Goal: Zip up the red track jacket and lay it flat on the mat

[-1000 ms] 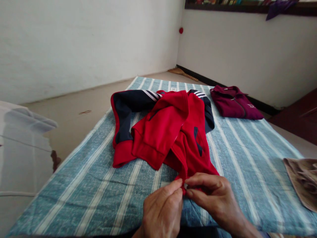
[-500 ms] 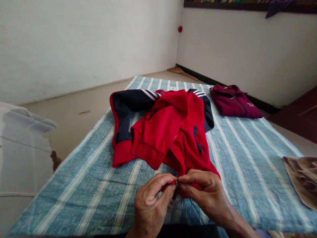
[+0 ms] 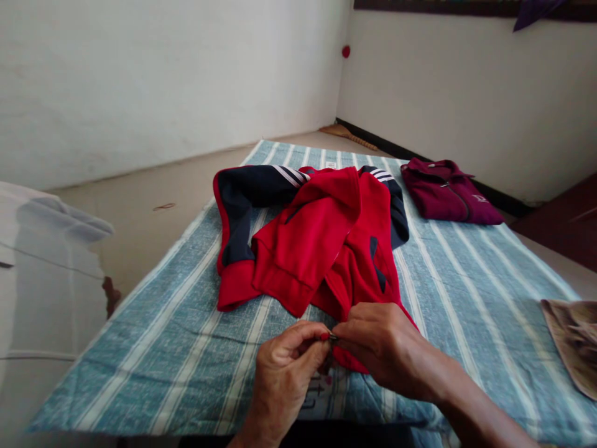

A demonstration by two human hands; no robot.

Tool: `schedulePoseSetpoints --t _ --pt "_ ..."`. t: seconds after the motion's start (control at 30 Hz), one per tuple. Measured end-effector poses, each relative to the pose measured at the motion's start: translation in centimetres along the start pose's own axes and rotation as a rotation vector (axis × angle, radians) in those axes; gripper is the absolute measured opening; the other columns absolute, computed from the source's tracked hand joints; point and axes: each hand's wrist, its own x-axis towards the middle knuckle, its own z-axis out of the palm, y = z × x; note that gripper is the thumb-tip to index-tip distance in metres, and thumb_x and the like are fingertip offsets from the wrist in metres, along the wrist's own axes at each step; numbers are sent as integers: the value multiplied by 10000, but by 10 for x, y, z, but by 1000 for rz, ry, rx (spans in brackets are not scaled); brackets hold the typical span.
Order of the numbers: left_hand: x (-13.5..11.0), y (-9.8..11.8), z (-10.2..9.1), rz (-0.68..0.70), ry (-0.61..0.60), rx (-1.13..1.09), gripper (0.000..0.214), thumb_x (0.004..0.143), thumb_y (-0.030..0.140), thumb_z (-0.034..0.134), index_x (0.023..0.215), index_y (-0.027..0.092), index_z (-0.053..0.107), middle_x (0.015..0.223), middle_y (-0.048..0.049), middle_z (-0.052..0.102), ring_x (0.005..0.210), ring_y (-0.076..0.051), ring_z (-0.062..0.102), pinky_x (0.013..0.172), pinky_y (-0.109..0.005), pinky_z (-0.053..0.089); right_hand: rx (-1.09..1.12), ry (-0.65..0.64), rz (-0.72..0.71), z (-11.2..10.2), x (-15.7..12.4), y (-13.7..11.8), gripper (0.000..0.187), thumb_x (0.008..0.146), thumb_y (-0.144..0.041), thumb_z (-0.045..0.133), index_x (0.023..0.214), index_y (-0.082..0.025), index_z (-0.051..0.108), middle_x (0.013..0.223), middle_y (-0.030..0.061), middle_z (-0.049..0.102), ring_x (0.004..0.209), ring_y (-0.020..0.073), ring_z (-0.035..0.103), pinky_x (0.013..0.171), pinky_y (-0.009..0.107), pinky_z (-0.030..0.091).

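A red jacket [image 3: 317,249] with navy sleeves and white stripes lies crumpled on a blue striped cloth [image 3: 186,348]. At its near hem, my left hand [image 3: 284,373] and my right hand [image 3: 377,348] meet fingertip to fingertip. Both are closed in a pinch on the bottom end of the jacket's zipper [image 3: 332,336]. The right hand covers part of the red hem. The zipper's small parts are too tiny to make out.
A folded maroon jacket [image 3: 448,199] lies at the cloth's far right. A brownish garment [image 3: 573,342] sits at the right edge. White fabric [image 3: 46,274] is heaped at the left. Bare floor [image 3: 153,193] and white walls surround the cloth.
Both hands have stayed pinched at the zipper end, lifting it slightly and shifting a little away from me. The left fingers curled tighter. The view drifted slightly.
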Motion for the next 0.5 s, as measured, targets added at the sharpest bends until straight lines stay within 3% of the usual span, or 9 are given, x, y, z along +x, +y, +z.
schedulePoseSetpoints --t 0.1,0.27,0.43,0.5 --pt "1 3 -1 12 -9 4 41 684 182 699 702 204 728 643 29 643 480 -95 594 429 -157 503 62 -42 -2 -2 3 3 272 957 -192 423 818 -159 656 674 25 611 618 125 541 564 239 388" --pt "1 8 -5 3 -66 22 65 692 156 682 693 200 729 635 25 660 494 -103 623 456 -154 514 551 -90 141 5 2 9 235 944 -248 483 854 -173 687 767 18 665 667 110 613 608 201 458" --pt "0 11 -4 20 -26 46 66 660 139 693 679 194 724 616 25 673 503 -110 643 463 -151 518 704 -12 231 14 -2 11 243 918 -302 534 818 -175 715 767 25 671 685 122 625 597 204 481" --pt "0 11 -2 -47 -32 2 33 663 167 701 694 177 711 597 18 677 504 -127 654 472 -174 533 805 -26 264 16 -2 13 267 910 -353 546 820 -175 723 751 23 674 670 121 624 592 208 485"
